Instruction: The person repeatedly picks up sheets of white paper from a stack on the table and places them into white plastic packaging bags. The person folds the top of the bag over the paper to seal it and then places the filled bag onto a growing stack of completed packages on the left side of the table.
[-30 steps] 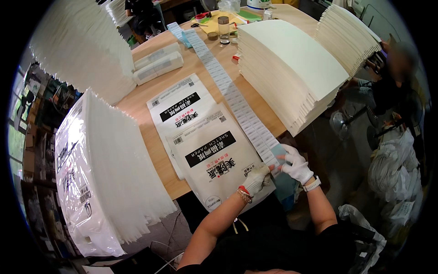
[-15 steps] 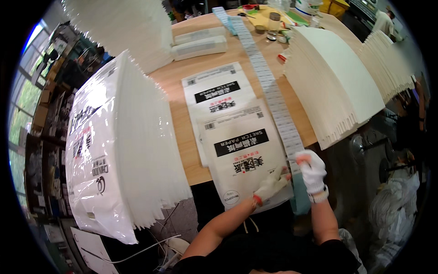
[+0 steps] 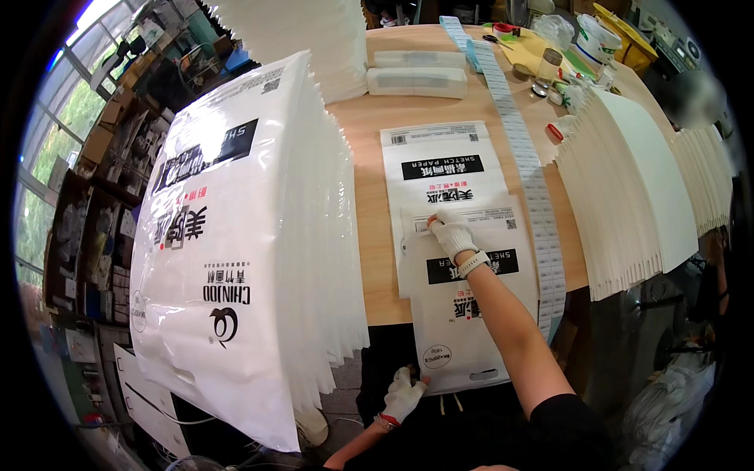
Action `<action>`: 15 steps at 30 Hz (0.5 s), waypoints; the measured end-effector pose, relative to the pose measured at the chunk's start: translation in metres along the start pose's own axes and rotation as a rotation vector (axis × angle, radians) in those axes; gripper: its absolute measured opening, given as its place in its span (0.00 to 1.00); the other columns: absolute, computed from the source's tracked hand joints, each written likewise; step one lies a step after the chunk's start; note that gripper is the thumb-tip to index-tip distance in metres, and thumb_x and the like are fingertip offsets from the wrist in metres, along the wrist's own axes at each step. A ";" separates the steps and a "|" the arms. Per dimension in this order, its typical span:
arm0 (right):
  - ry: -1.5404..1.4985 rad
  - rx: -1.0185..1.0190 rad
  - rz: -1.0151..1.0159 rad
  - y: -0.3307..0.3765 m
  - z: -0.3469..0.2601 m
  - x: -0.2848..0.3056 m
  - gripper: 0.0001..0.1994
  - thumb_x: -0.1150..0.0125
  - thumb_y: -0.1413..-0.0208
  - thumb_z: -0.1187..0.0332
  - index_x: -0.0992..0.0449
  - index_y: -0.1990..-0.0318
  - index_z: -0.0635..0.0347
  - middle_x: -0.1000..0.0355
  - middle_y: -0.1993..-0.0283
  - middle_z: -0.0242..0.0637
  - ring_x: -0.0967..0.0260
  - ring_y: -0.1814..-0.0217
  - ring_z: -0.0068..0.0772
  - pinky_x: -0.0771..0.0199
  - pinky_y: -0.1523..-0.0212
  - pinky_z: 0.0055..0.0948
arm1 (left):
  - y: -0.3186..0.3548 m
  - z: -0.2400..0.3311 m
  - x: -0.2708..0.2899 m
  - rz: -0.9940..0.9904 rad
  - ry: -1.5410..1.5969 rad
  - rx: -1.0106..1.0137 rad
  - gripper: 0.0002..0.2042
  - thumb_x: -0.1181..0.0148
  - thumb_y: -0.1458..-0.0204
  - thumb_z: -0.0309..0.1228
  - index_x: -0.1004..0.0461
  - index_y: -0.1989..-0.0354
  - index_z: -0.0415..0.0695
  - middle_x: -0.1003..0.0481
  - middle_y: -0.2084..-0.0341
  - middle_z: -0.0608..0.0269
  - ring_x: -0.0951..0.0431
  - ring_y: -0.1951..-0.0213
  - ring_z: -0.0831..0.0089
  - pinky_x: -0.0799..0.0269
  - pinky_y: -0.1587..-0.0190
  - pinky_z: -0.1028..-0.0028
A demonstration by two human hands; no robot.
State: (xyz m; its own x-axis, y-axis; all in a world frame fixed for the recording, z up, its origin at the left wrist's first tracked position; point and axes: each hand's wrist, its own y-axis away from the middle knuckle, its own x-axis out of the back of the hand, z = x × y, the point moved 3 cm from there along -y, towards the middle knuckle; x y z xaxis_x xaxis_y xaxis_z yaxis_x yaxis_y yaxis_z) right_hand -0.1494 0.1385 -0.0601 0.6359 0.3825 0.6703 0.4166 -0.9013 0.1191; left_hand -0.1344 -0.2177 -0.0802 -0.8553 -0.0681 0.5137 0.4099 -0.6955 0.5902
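In front of me a white printed plastic bag [image 3: 471, 334] lies over a second similar bag [image 3: 444, 145], its near end overhanging the table edge. My right hand [image 3: 454, 234], in a white knitted glove with bare fingertips, reaches across the upper left of the nearer bag. Its fingers are bent together at the bag's left edge; whatever they pinch is too small to make out. My left hand [image 3: 404, 394], gloved likewise, is closed at the near left corner of that bag. To the right runs a long strip of printed labels [image 3: 528, 165] on bluish backing.
A tall stack of printed bags [image 3: 236, 235] stands at left. Stacked white paper sheets [image 3: 620, 188] fan out at right. Two wrapped packs [image 3: 416, 82] lie at the back, near scissors [image 3: 491, 38], a glass jar [image 3: 547, 67] and a white bucket [image 3: 597, 39].
My right hand has left the label strip and moved up and left onto the nearer bag. My left hand has slid left to the bag's near corner. The view has shifted left.
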 end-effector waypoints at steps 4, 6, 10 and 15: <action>0.000 -0.037 -0.032 -0.006 0.004 -0.004 0.09 0.50 0.50 0.61 0.24 0.68 0.51 0.27 0.69 0.42 0.31 0.65 0.43 0.32 0.63 0.34 | -0.005 -0.002 0.000 -0.253 -0.054 0.056 0.23 0.49 0.51 0.49 0.33 0.58 0.39 0.28 0.65 0.43 0.28 0.58 0.48 0.34 0.58 0.60; 0.038 -0.047 -0.033 -0.008 0.006 -0.005 0.09 0.49 0.50 0.60 0.24 0.68 0.51 0.27 0.68 0.42 0.31 0.65 0.44 0.32 0.64 0.35 | -0.006 -0.002 0.001 -0.330 -0.071 0.084 0.22 0.50 0.51 0.49 0.32 0.60 0.40 0.27 0.67 0.44 0.28 0.60 0.48 0.34 0.59 0.59; 0.089 0.009 -0.007 -0.011 0.008 -0.008 0.10 0.50 0.50 0.60 0.25 0.69 0.52 0.28 0.68 0.43 0.31 0.64 0.45 0.32 0.63 0.38 | -0.004 -0.004 -0.002 -0.409 0.009 0.065 0.20 0.50 0.50 0.48 0.30 0.66 0.40 0.27 0.70 0.45 0.27 0.63 0.49 0.34 0.62 0.60; 0.188 0.088 0.070 -0.007 0.003 -0.011 0.10 0.48 0.50 0.59 0.25 0.69 0.53 0.28 0.70 0.45 0.30 0.63 0.48 0.32 0.62 0.41 | 0.000 -0.007 -0.003 -0.408 0.059 0.038 0.19 0.51 0.48 0.46 0.29 0.69 0.40 0.27 0.71 0.45 0.27 0.66 0.50 0.34 0.64 0.61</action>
State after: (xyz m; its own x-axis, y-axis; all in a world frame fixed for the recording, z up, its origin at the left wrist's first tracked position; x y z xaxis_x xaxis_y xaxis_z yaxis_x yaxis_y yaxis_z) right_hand -0.1573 0.1410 -0.0708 0.5368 0.2672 0.8002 0.4360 -0.8999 0.0081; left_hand -0.1343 -0.2229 -0.0859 -0.9662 0.1666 0.1967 0.0435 -0.6467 0.7615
